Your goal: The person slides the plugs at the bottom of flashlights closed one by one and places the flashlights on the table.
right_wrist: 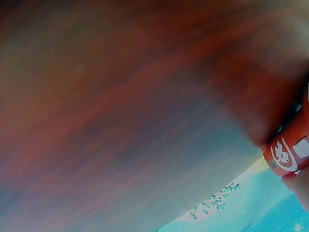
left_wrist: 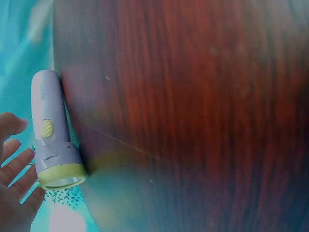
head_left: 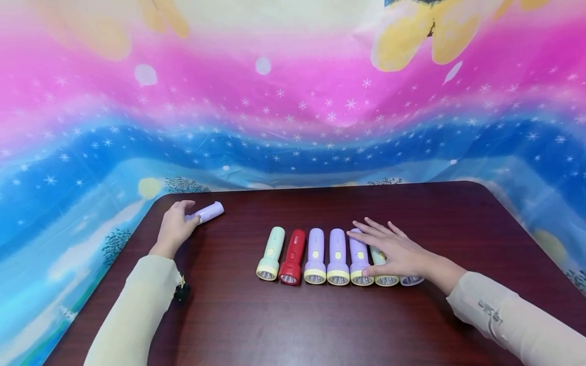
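Observation:
A lavender flashlight (head_left: 210,212) lies on its side at the back left of the table. My left hand (head_left: 175,227) is at its lens end. In the left wrist view, spread fingers lie beside the lavender flashlight (left_wrist: 52,128) and do not wrap it. My right hand (head_left: 398,250), fingers spread, is over the right end of a row of flashlights. It partly covers a lavender flashlight (head_left: 359,256), a mint flashlight (head_left: 386,279) and a pale end flashlight (head_left: 411,280). In the right wrist view, a finger shows at the edge by a red object (right_wrist: 285,154) with a white emblem.
Further left in the row stand out a mint flashlight (head_left: 271,254), a red flashlight (head_left: 293,256) and two lavender flashlights (head_left: 315,254), lenses toward me. The dark wooden table (head_left: 256,320) has rounded far corners. A colourful cloth (head_left: 293,127) hangs behind it.

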The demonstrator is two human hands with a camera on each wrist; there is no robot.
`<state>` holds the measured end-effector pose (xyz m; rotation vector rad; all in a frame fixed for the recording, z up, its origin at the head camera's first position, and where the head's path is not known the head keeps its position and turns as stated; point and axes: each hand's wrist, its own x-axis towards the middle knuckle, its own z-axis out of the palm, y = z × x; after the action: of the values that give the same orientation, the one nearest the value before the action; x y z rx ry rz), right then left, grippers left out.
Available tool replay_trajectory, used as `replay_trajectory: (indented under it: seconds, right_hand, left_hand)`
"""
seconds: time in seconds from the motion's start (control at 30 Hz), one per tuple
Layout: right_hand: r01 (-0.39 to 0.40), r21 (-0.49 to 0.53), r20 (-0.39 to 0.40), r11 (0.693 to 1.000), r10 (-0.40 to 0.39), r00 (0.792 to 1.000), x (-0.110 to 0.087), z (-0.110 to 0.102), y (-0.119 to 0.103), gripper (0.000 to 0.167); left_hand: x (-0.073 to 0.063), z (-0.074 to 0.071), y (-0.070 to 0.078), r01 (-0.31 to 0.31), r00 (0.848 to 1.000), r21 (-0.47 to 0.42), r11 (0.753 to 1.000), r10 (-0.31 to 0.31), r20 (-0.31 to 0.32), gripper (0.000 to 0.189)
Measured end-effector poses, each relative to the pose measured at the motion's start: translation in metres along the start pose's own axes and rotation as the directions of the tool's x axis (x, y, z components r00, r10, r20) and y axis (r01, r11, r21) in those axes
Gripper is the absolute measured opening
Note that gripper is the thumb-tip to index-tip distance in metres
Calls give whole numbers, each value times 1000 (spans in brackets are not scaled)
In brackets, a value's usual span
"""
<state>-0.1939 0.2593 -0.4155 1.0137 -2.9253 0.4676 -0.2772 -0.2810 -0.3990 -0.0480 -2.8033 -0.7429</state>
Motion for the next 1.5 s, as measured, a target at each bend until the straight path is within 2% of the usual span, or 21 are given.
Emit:
replay_trajectory:
  seconds: [0.17, 0.53, 0.83, 1.13, 1.5]
  right_hand:
    - [4, 2, 1, 1000, -4, 1000, 0, 0, 0, 89]
    - [-9, 12, 6, 1000, 9, 1000, 0, -2, -3, 88]
    - [-10, 1, 4, 1000, 10, 1000, 0, -1, -2, 88]
    - [-12, -3, -1, 1000, 12, 1000, -1, 1, -1, 88]
    - [-9, -13, -1, 1000, 9, 1000, 1, 0, -1, 88]
  left_hand:
    - [3, 2, -1, 13, 999, 26, 1000, -13, 31, 49]
    - [0, 1, 1, 35, 997, 41, 999, -38, 68, 46]
    - [4, 2, 2, -42, 990, 52, 998, 34, 137, 43]
    - [6, 4, 2, -51, 975, 20, 998, 46, 217, 43]
    - [1, 1, 5, 4, 967, -12, 1000, -1, 255, 41]
